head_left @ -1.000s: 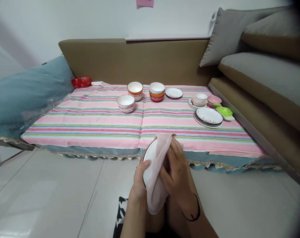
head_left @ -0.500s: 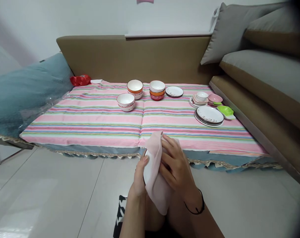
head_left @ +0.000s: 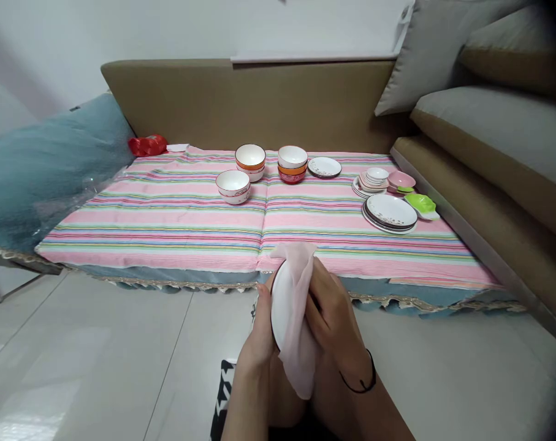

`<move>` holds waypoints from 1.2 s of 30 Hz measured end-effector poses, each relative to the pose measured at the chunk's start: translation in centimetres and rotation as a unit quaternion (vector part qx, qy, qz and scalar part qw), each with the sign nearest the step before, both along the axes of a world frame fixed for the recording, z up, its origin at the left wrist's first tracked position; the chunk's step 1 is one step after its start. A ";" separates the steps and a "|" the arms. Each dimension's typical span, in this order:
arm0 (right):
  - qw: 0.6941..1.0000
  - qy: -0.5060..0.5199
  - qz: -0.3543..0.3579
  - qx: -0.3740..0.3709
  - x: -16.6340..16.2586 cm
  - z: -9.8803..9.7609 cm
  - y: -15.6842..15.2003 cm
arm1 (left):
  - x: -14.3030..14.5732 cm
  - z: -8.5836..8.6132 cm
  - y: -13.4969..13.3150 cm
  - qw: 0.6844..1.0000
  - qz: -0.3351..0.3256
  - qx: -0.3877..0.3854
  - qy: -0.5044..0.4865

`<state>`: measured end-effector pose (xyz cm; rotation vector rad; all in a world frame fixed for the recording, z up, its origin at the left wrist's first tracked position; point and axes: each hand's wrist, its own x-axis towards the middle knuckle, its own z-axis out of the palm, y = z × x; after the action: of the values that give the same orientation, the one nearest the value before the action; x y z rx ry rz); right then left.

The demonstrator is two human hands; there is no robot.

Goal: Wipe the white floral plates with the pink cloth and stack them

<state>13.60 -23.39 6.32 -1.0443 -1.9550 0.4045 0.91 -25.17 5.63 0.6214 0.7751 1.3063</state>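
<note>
My left hand (head_left: 259, 334) grips the left rim of a white plate (head_left: 281, 300) held on edge over my lap. My right hand (head_left: 335, 315) is closed on a pale pink cloth (head_left: 298, 331) and presses it against the plate's right side. The cloth drapes over the plate's top and hangs below it. Both hands sit just in front of the near edge of the striped pink mat (head_left: 167, 214).
On the mat stand stacked bowls (head_left: 234, 185) (head_left: 250, 161) (head_left: 292, 164), a small plate (head_left: 324, 166), a plate stack (head_left: 390, 212), small dishes (head_left: 374, 179), a pink bowl (head_left: 401, 180) and a green dish (head_left: 421, 203). A teal cushion (head_left: 38, 165) lies left; sofa cushions (head_left: 489, 128) rise right.
My right hand has slid the cloth across the plate, first leftward and down, now back to the right. More of the plate's white face shows now. The view has tilted slightly down.
</note>
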 end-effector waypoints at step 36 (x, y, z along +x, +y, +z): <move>0.963 0.016 -0.038 0.266 4.6 -3.6 -3.0 | -1.0 0.5 1.8 0.937 0.102 -0.212 -0.258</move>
<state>18.22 -26.37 2.76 -0.7491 -1.8390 -0.1458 -0.10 -23.36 6.12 -0.1556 0.6609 1.3524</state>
